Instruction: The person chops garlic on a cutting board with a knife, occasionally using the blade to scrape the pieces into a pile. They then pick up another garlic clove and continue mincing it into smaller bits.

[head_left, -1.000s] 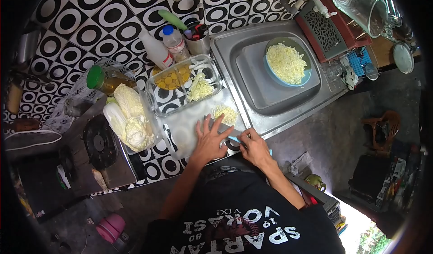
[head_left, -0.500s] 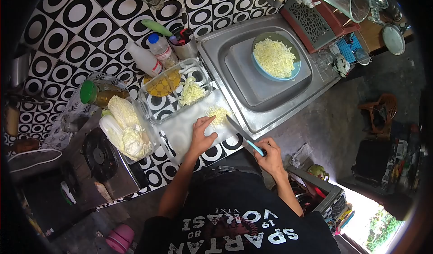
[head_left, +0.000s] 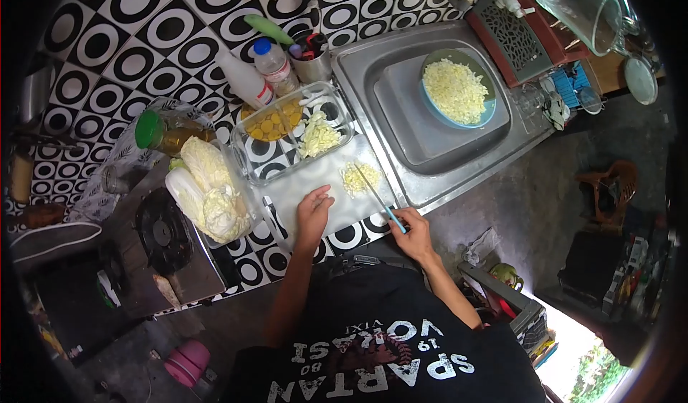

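My right hand (head_left: pixel 413 234) grips a kitchen knife (head_left: pixel 390 214) by its light blue handle. Its blade lies across a small pile of finely chopped pale vegetable (head_left: pixel 353 181) on a whitish cutting board (head_left: pixel 301 192). To the left of the pile, my left hand (head_left: pixel 313 215) hovers over the board, fingers loosely bent and holding nothing. Just behind the board sits a clear divided container (head_left: pixel 296 163); orange-yellow round slices (head_left: pixel 269 126) show on its left and pale chopped pieces (head_left: pixel 319 136) on its right.
Napa cabbage (head_left: pixel 208 188) lies left of the board, near a stove burner (head_left: pixel 168 231). A blue bowl (head_left: pixel 428 109) of chopped cabbage stands in the metal sink (head_left: pixel 401 152). Behind the container are a blue-capped bottle (head_left: pixel 274 68), a white bottle (head_left: pixel 244 79) and a utensil cup (head_left: pixel 313 66).
My left hand has drawn back from the chopped pile toward the left. The knife has swung over the pile, its blade now lying across it. The whole view has shifted slightly.
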A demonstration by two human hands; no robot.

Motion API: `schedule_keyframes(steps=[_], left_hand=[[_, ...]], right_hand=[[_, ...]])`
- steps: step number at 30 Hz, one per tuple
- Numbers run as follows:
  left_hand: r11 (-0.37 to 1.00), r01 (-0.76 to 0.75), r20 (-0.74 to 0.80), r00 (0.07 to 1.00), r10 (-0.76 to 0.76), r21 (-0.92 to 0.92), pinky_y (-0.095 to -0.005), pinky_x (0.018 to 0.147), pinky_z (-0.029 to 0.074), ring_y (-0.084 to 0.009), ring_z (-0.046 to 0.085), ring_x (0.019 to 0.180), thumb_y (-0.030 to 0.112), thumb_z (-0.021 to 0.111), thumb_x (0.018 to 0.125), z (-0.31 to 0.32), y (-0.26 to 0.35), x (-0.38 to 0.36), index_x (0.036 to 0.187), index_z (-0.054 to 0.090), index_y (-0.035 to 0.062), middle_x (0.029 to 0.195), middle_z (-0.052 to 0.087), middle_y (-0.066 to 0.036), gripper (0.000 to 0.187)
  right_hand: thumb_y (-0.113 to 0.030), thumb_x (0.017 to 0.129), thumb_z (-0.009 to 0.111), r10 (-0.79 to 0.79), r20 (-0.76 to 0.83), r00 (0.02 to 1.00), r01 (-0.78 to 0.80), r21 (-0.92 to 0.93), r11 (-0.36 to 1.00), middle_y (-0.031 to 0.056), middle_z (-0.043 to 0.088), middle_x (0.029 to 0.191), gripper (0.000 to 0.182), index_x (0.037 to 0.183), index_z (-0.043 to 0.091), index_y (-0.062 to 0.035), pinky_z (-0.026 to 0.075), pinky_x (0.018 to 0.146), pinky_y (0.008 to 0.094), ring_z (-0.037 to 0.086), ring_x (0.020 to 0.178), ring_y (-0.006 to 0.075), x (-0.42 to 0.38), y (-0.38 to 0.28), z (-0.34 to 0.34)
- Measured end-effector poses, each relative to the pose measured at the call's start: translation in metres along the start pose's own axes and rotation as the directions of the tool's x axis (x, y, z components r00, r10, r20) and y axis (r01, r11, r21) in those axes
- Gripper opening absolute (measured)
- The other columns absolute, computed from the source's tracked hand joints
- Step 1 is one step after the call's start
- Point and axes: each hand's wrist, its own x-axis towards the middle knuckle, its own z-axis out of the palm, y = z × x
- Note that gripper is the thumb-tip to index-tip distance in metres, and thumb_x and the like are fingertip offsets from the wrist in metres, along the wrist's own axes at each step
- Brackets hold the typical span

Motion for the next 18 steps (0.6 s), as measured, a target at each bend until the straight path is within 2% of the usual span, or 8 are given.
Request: schedule_keyframes(steps=[2, 3, 4, 6, 7, 9, 12, 18], left_hand=[[0.857, -0.312, 0.057, 0.947, 0.317, 0.409, -0.0229, 0.075, 0.041, -0.0125, 0.053, 0.079, 0.009, 0.059, 0.079, 0.0, -0.007, 0.017, 0.115, 0.061, 0.0083, 0.086, 0.058, -0.005, 0.035], [0.77, -0.391, 0.119, 0.915, 0.386, 0.505, -0.0282, 0.077, 0.043, -0.0186, 0.055, 0.082, 0.007, 0.057, 0.08, 0.002, 0.0, 0.022, 0.115, 0.061, 0.0114, 0.09, 0.058, -0.009, 0.036], [0.772, -0.388, 0.108, 0.915, 0.389, 0.504, -0.0282, 0.077, 0.043, -0.0186, 0.055, 0.082, 0.007, 0.057, 0.08, 0.003, 0.004, 0.031, 0.115, 0.061, 0.0114, 0.09, 0.058, -0.009, 0.036], [0.404, -0.547, 0.307, 0.796, 0.521, 0.733, -0.0337, 0.079, 0.043, -0.0248, 0.054, 0.088, 0.004, 0.056, 0.078, 0.007, 0.014, 0.046, 0.113, 0.063, 0.0144, 0.091, 0.055, -0.01, 0.037], [0.404, -0.545, 0.302, 0.796, 0.524, 0.735, -0.0337, 0.079, 0.043, -0.0248, 0.054, 0.088, 0.004, 0.056, 0.078, 0.009, 0.019, 0.051, 0.113, 0.063, 0.0144, 0.091, 0.055, -0.01, 0.037], [0.222, -0.555, 0.419, 0.786, 0.454, 0.802, -0.0376, 0.078, 0.041, -0.026, 0.051, 0.09, 0.005, 0.057, 0.078, 0.012, 0.026, 0.055, 0.111, 0.064, 0.0163, 0.089, 0.052, -0.009, 0.035], [0.115, -0.59, 0.511, 0.768, 0.387, 0.8, -0.0367, 0.077, 0.04, -0.0241, 0.051, 0.091, 0.009, 0.059, 0.078, 0.01, 0.03, 0.055, 0.104, 0.066, 0.0164, 0.088, 0.05, -0.007, 0.028], [0.183, -0.602, 0.484, 0.757, 0.439, 0.777, -0.0374, 0.077, 0.04, -0.0242, 0.052, 0.091, 0.014, 0.062, 0.078, 0.003, 0.014, 0.057, 0.088, 0.068, 0.013, 0.091, 0.053, -0.007, 0.012]], right_hand=[[-0.006, 0.077, 0.064, -0.032, 0.01, 0.999, 0.032, 0.001, 0.999, 0.0087, 0.06, 0.083, 0.021, 0.097, 0.064, 0.0011, 0.046, 0.06, 0.0261, 0.056, 0.067, 0.015, 0.003, 0.005, -0.002], [-0.006, 0.076, 0.064, -0.016, 0.052, 0.999, 0.017, -0.019, 1.0, 0.0101, 0.06, 0.084, 0.021, 0.097, 0.064, 0.001, 0.046, 0.061, 0.0287, 0.058, 0.068, 0.0185, 0.005, 0.004, -0.003], [-0.006, 0.076, 0.064, 0.001, 0.092, 0.996, 0.003, -0.039, 0.999, 0.0115, 0.06, 0.084, 0.021, 0.096, 0.064, 0.0008, 0.047, 0.062, 0.0313, 0.06, 0.07, 0.022, 0.006, 0.003, -0.003], [-0.006, 0.076, 0.064, -0.021, 0.137, 0.99, 0.026, -0.04, 0.999, 0.0114, 0.06, 0.084, 0.021, 0.095, 0.064, 0.0007, 0.047, 0.062, 0.0313, 0.059, 0.07, 0.022, 0.007, -0.002, -0.005], [-0.006, 0.075, 0.064, -0.035, 0.171, 0.985, 0.043, -0.04, 0.998, 0.0113, 0.06, 0.083, 0.021, 0.095, 0.064, 0.0005, 0.047, 0.062, 0.0312, 0.059, 0.069, 0.0221, 0.007, -0.004, -0.005], [-0.006, 0.076, 0.064, -0.048, 0.164, 0.985, 0.056, -0.042, 0.998, 0.01, 0.06, 0.082, 0.021, 0.095, 0.064, 0.0, 0.046, 0.06, 0.0293, 0.058, 0.067, 0.0195, 0.005, -0.002, -0.005], [-0.005, 0.076, 0.064, -0.044, 0.133, 0.99, 0.051, -0.05, 0.997, 0.0088, 0.06, 0.082, 0.021, 0.096, 0.064, -0.0003, 0.046, 0.059, 0.0273, 0.056, 0.065, 0.0168, 0.001, 0.003, -0.007], [-0.005, 0.075, 0.063, 0.035, 0.087, 0.996, -0.032, -0.036, 0.999, 0.0104, 0.06, 0.083, 0.022, 0.096, 0.064, 0.0007, 0.046, 0.062, 0.0289, 0.058, 0.067, 0.0195, -0.003, 0.003, -0.015]])
